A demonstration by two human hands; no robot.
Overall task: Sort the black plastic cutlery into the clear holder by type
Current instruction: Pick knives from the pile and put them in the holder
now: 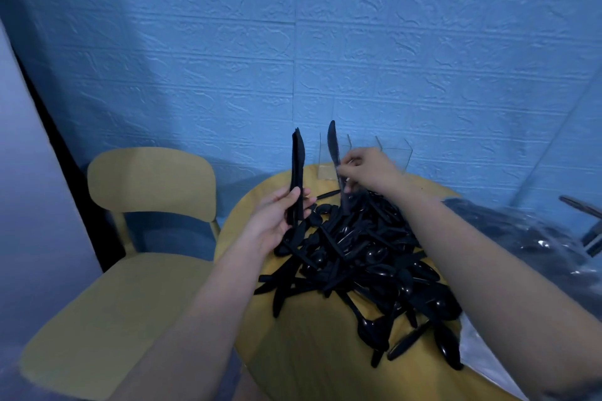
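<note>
The left hand (277,218) grips a bundle of knives (297,169) upright; the right hand (366,172) pinches 1 knife (333,146) upright. The clear holder (392,153) stands at 12 o'clock beyond the cutlery pile (365,257) on the yellow table (312,342).

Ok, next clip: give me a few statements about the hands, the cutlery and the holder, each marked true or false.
1. The left hand holds a bunch of knives upright. True.
2. The right hand is empty. False: its fingers pinch a single knife.
3. The clear holder stands at the table's far edge. True.
4. The cutlery pile lies on the yellow chair. False: it lies on the table.
</note>
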